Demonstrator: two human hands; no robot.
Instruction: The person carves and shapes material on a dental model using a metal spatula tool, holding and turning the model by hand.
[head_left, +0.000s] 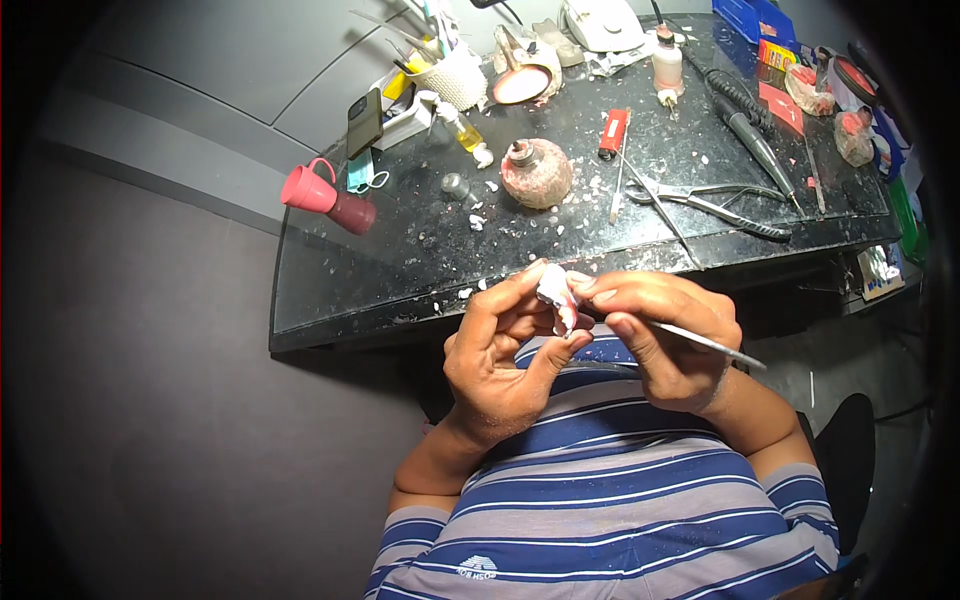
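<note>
Small white-and-pink plaster dental cast [556,292], pinched in closed left hand [500,350] fingertips above dusty black glass bench [420,260], just left of right hand [665,335] gripping thin metal carving tool [700,342], shaft running rightward, tip at cast.

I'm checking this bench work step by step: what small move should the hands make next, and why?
Probably ease the thin metal tool tip along the small white and pink piece: the left hand pinches the piece, and the right hand holds the tool against it.
</note>
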